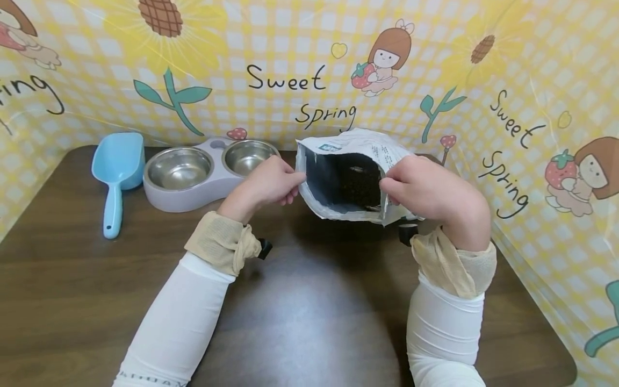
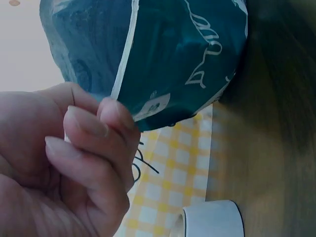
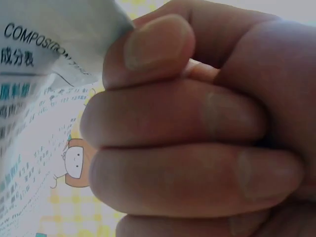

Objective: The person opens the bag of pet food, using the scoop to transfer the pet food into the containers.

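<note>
A white and teal pet food bag (image 1: 316, 207) stands tilted with its mouth gaping toward me. Dark kibble (image 1: 360, 185) shows inside against the silvery lining. My left hand (image 1: 272, 185) pinches the left edge of the mouth between thumb and forefinger; in the left wrist view the bag's teal side (image 2: 173, 59) rises from those fingertips. On the opposite edge, my right hand (image 1: 427, 188) grips the bag with curled fingers. Printed composition text on the bag's side (image 3: 29, 98) is visible in the right wrist view.
Left of the bag stands a pale lilac double pet bowl (image 1: 193, 194) with two steel basins. A light blue scoop (image 1: 116, 166) lies farther left, its handle toward me. Behind the brown table (image 1: 300, 322) hangs a yellow checked cloth (image 1: 290, 32), which continues along the right side.
</note>
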`<state>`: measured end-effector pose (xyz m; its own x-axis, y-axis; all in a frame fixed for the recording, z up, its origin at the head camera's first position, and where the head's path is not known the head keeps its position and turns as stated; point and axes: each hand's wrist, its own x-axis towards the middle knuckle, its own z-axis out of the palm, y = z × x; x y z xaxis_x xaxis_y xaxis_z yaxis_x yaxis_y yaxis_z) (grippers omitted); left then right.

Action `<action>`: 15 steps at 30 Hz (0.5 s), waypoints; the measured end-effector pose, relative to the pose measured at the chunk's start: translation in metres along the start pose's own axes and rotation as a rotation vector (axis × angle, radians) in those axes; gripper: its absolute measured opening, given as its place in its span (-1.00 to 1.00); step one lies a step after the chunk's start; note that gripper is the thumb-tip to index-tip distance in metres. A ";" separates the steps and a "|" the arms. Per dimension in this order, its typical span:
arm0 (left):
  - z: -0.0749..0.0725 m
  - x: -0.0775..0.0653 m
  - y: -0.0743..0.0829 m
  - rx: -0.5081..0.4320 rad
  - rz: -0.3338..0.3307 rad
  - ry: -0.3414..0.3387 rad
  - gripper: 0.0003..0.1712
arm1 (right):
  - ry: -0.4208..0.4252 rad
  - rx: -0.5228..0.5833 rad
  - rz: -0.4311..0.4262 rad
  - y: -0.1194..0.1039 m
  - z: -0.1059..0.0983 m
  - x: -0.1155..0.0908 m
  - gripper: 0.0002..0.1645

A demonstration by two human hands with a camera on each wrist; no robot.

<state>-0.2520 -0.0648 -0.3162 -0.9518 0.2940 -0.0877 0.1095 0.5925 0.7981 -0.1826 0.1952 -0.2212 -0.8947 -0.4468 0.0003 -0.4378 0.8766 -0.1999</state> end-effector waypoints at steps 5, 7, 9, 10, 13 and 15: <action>-0.003 0.002 -0.006 -0.068 -0.029 -0.059 -0.50 | 0.023 0.027 0.032 0.005 -0.003 -0.005 -0.46; -0.006 0.003 -0.007 -0.076 -0.046 -0.083 -0.50 | 0.034 0.039 0.038 0.006 -0.004 -0.006 -0.46; -0.008 0.003 -0.009 -0.076 -0.059 -0.105 -0.52 | 0.039 0.049 0.042 0.007 -0.005 -0.006 -0.46; -0.009 0.004 -0.009 -0.074 -0.065 -0.114 -0.52 | 0.038 0.050 0.041 0.006 -0.005 -0.006 -0.45; -0.011 0.004 -0.010 -0.068 -0.073 -0.136 -0.53 | 0.031 0.044 0.037 0.005 -0.005 -0.004 -0.44; -0.011 0.004 -0.010 -0.065 -0.066 -0.144 -0.54 | 0.023 0.039 0.040 0.004 -0.005 -0.003 -0.45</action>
<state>-0.2600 -0.0777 -0.3182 -0.9048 0.3633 -0.2223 0.0245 0.5654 0.8244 -0.1815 0.2006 -0.2174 -0.9133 -0.4071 0.0137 -0.3984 0.8858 -0.2379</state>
